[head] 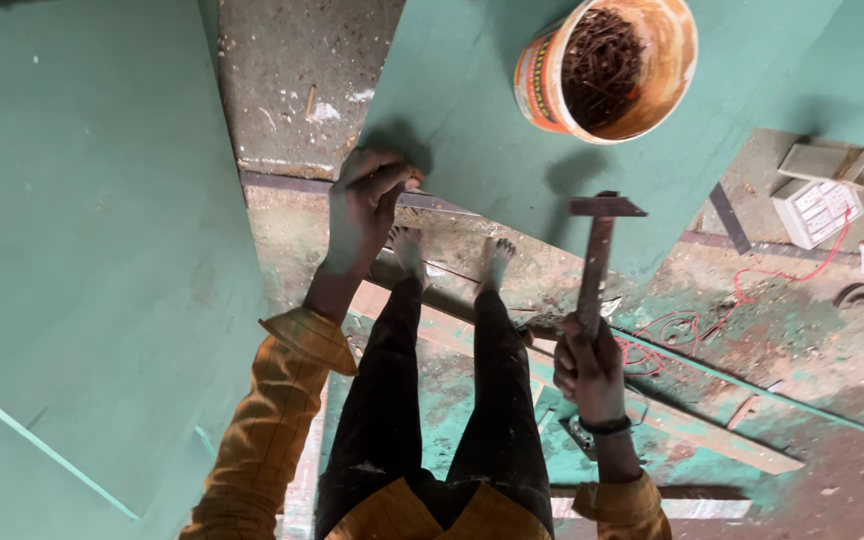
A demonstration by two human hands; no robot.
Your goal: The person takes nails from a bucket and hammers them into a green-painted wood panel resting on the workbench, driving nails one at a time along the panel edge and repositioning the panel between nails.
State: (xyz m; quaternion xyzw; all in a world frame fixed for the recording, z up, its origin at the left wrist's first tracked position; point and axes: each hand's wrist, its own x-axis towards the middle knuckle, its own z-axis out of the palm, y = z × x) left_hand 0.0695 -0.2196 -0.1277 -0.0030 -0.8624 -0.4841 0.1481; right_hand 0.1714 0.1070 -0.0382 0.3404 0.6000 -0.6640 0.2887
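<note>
My left hand (364, 208) is closed on the near edge of a green board (472, 120), fingertips pinched at the rim; I cannot tell whether a nail sits between them. My right hand (588, 368) grips the handle of a rusty metal hammer (597, 250). The hammer is held upright, its head just short of the board's edge and to the right of my left hand. On the board stands an orange and white bucket (652, 60) holding several dark rusty nails (602, 60). My bare feet (452, 258) stand on the floor below the board's edge.
A second large green board (82, 250) fills the left side. Grey concrete (292, 80) shows between the two boards. Wooden strips (712, 430) with green paint lie on the dirty floor. A red wire (792, 275) runs to a white box (817, 210) at the right.
</note>
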